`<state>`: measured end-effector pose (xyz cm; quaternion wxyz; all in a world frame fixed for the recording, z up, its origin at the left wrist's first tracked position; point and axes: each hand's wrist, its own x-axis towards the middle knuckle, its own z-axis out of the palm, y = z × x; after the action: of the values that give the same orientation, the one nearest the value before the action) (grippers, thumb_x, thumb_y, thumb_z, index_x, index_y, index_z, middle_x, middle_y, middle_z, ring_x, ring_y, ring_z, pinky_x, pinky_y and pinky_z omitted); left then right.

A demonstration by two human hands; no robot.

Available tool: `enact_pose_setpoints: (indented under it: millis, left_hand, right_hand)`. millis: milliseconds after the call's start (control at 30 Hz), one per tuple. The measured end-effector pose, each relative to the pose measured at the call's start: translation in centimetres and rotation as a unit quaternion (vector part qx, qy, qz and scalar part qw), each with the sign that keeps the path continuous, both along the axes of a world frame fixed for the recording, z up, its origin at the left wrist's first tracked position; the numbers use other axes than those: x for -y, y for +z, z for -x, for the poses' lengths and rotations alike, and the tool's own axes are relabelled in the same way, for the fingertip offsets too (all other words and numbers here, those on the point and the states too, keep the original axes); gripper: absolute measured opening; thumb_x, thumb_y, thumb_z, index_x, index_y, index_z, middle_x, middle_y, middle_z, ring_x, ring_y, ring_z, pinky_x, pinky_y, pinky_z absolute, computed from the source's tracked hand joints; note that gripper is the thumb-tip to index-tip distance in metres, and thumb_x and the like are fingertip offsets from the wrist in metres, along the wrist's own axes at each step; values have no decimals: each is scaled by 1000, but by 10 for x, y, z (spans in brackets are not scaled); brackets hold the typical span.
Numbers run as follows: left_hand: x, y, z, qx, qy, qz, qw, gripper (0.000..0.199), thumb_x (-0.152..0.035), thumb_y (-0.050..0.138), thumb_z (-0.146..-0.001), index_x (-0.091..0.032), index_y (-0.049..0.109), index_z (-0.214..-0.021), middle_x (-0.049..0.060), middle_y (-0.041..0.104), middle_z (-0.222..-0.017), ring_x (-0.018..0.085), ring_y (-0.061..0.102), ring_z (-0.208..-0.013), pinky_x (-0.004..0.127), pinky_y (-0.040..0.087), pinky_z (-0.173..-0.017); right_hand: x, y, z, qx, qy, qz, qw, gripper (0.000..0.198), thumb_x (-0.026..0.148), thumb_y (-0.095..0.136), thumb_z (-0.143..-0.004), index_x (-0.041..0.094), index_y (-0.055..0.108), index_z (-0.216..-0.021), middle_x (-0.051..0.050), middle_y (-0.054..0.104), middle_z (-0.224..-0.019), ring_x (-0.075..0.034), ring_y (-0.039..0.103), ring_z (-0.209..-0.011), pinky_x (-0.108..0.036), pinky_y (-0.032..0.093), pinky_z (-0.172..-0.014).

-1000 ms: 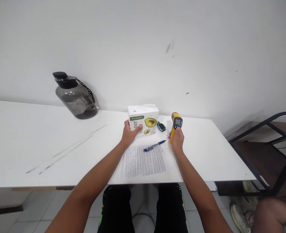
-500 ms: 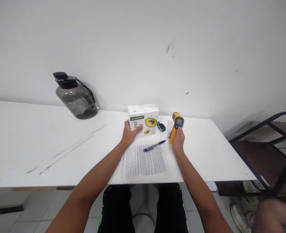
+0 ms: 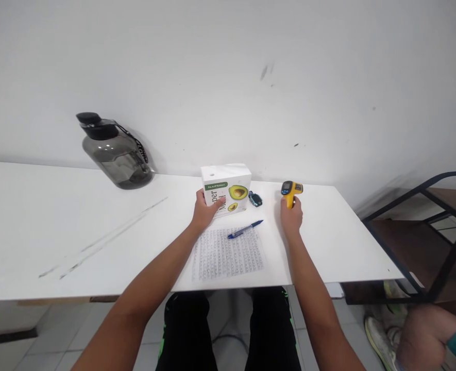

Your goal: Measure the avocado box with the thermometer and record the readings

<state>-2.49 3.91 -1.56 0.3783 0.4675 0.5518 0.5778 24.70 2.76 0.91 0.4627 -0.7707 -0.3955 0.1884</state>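
My left hand (image 3: 205, 210) grips the left side of a white box (image 3: 228, 178) printed with avocados, its thumb across the front face. The box stands upright on the white table. To the right, my right hand (image 3: 291, 217) is wrapped around the handle of a yellow infrared thermometer (image 3: 291, 190), whose dark display faces up and left. Between the box and that hand lies a small dark watch-like device (image 3: 255, 199). A blue pen (image 3: 245, 229) rests on a sheet of bubble wrap (image 3: 228, 257) in front of the box.
A large grey water bottle (image 3: 115, 154) with a black lid stands at the back left by the wall. Right of the table (image 3: 339, 237) is a dark metal-framed shelf (image 3: 409, 242). Another person's knee (image 3: 424, 330) and shoe show at the lower right.
My right hand has shifted a little to the right and turned the thermometer, which pointed away before and now lies turned sideways. My left hand keeps its hold on the box.
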Motion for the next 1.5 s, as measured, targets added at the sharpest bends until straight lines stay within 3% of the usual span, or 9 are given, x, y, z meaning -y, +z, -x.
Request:
enact_pose_setpoints:
  millis: [100, 300, 1500]
  left_hand:
    - [0, 0, 0, -4, 4, 0, 1000, 64, -46, 82, -65, -22, 44, -111, 7, 66, -109, 23, 66, -99, 40, 54, -85]
    - [0, 1, -1, -1, 0, -2, 1000, 67, -45, 82, -64, -22, 44, -112, 7, 65, -110, 23, 66, -100, 39, 54, -84]
    - [0, 3, -3, -11, -31, -2, 999, 72, -40, 85, -64, -22, 41, -118, 8, 63, -113, 24, 65, -104, 42, 55, -88]
  right_hand:
    - [0, -1, 2, 139, 35, 72, 987, 62, 49, 51, -86, 20, 44, -140, -13, 60, -128, -29, 57, -114, -40, 43, -93]
    - [-3, -5, 3, 253, 76, 142, 954, 61, 46, 45, -91, 16, 42, -144, -16, 62, -121, -30, 59, -110, -39, 43, -88]
    - [-1, -8, 6, 329, 95, 162, 925, 57, 44, 48, -92, 12, 48, -139, -18, 61, -120, -32, 52, -113, -41, 40, -87]
